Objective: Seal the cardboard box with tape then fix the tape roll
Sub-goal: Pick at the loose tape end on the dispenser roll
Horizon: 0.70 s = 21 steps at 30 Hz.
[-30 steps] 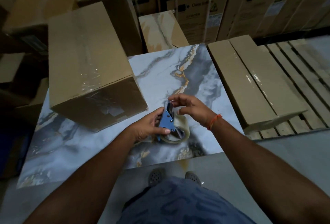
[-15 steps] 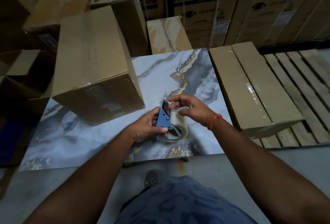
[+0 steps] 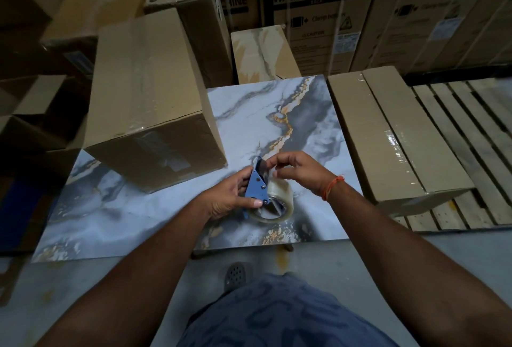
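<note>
A tall cardboard box (image 3: 146, 92) with clear tape along its top and near face lies on the left of the marble-patterned table (image 3: 263, 114). In front of me, a blue tape dispenser (image 3: 257, 183) carries a clear tape roll (image 3: 279, 200) that rests on the table. My left hand (image 3: 227, 198) grips the dispenser's blue frame from the left. My right hand (image 3: 297, 169) pinches the loose tape end at the dispenser's top, by the blade.
A flat taped box (image 3: 393, 136) lies on a wooden pallet (image 3: 476, 136) right of the table. Washing machine cartons (image 3: 318, 14) and other boxes (image 3: 194, 22) stand behind. More boxes crowd the left side. My shoe (image 3: 235, 274) shows below the table's near edge.
The view has tilted so the table sits lower in frame. Both hands stay on the dispenser; the right hand's fingers have shifted slightly at its top.
</note>
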Each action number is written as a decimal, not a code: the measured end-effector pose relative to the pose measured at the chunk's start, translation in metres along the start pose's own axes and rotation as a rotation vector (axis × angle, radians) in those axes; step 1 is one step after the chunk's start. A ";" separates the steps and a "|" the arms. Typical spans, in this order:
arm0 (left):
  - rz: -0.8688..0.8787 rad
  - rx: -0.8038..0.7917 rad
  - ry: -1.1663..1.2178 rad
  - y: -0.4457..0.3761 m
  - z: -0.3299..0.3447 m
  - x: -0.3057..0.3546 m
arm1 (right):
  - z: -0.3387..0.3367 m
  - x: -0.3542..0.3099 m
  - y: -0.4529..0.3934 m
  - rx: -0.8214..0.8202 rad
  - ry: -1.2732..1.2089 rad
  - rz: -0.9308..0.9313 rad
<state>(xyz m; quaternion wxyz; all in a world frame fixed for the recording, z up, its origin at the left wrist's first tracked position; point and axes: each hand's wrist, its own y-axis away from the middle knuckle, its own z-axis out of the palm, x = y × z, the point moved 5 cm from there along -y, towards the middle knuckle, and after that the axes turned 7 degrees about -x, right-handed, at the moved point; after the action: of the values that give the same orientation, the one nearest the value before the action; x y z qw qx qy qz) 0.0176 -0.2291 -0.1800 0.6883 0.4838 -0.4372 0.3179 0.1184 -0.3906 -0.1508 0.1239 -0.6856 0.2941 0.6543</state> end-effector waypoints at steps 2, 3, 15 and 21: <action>-0.003 -0.004 -0.010 -0.001 -0.003 0.000 | 0.000 0.001 -0.003 0.018 -0.014 0.016; -0.002 0.000 -0.014 -0.001 -0.005 0.000 | 0.000 0.001 -0.004 0.028 -0.019 0.013; 0.008 0.007 0.009 -0.001 -0.019 -0.001 | 0.001 -0.007 -0.015 0.079 -0.049 -0.054; 0.004 0.015 0.022 -0.002 -0.024 -0.005 | 0.001 -0.009 -0.015 0.042 -0.118 -0.043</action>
<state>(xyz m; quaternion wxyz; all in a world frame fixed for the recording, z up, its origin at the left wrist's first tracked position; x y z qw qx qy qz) 0.0243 -0.2071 -0.1889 0.6888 0.4846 -0.4279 0.3280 0.1266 -0.3761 -0.1455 0.1694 -0.6491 0.2854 0.6845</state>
